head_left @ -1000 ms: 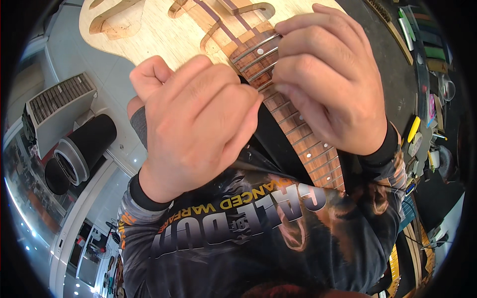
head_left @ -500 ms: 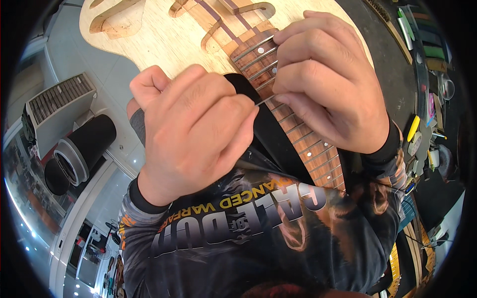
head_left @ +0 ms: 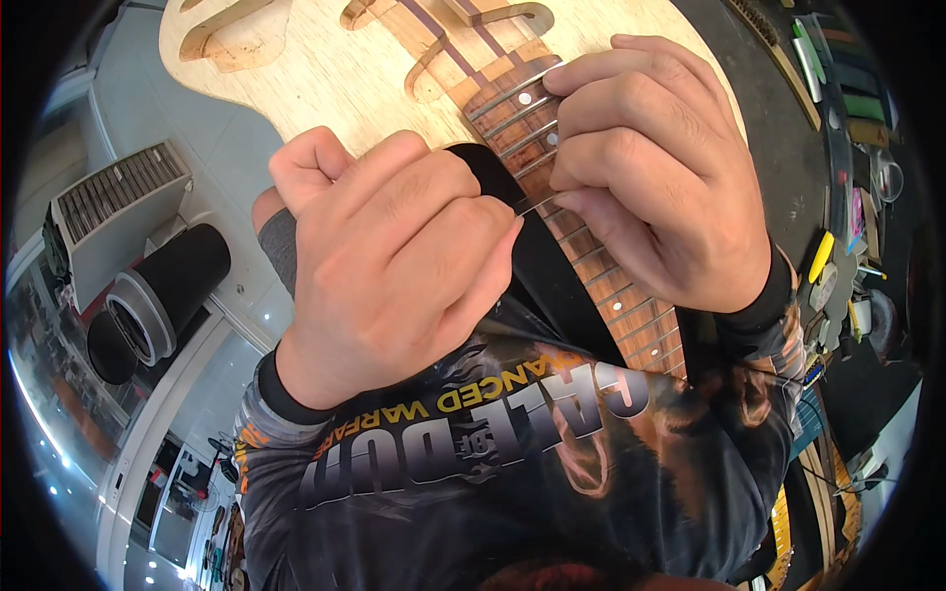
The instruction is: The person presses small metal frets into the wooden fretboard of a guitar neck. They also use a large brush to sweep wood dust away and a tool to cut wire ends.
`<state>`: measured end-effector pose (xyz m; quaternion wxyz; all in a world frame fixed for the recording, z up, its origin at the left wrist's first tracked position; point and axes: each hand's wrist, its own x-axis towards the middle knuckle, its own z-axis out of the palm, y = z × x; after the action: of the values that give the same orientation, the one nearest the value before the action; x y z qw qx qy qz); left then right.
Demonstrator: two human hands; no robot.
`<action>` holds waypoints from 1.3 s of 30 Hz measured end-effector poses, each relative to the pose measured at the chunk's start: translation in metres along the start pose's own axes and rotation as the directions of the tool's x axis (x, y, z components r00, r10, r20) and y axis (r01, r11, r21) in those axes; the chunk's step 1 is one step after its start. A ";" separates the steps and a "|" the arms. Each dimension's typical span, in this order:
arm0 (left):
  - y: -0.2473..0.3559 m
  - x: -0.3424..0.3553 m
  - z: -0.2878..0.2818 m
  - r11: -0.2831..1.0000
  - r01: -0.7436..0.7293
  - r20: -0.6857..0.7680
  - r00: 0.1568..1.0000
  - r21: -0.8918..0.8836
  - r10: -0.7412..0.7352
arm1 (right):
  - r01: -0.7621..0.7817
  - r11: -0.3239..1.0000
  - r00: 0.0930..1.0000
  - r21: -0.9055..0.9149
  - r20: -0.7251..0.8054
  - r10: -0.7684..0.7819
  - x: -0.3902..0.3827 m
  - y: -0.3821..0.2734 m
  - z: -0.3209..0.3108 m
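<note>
A thin metal wire (head_left: pixel 538 205), looking like a piece of fret wire, spans the small gap between my two hands. My left hand (head_left: pixel 389 261) is closed, pinching its left end between thumb and fingers. With the thumb and curled fingers of my right hand (head_left: pixel 665 172) I grip the other end, just over the fretboard (head_left: pixel 633 313). This brown wooden fretboard has metal frets and pale dot inlays, and my right hand hides part of it. The unfinished pale wooden guitar body (head_left: pixel 325 84) lies beyond my hands, its neck slanting towards my torso.
To the left, a black cylindrical bin (head_left: pixel 182 286) stands by a grey slatted box (head_left: pixel 123 212) on the tiled floor. A dark workbench on the right carries a yellow-handled tool (head_left: pixel 820 258), a wooden-backed brush (head_left: pixel 754 25) and assorted small tools.
Both hands have shifted slightly to the right, keeping their pinch on the wire. The guitar has moved a little the same way in the picture.
</note>
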<state>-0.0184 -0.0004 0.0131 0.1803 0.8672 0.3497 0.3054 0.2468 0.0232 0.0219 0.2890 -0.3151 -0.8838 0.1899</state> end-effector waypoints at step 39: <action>-0.004 0.012 0.004 1.000 -0.005 -0.021 1.000 0.029 0.006 | 0.013 0.988 1.000 -0.156 0.004 -0.012 0.002 0.007 -0.006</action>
<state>-0.0109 0.0104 0.0131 0.1631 0.8673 0.3536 0.3100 0.2520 0.0304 0.0236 0.2635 -0.3308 -0.8983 0.1189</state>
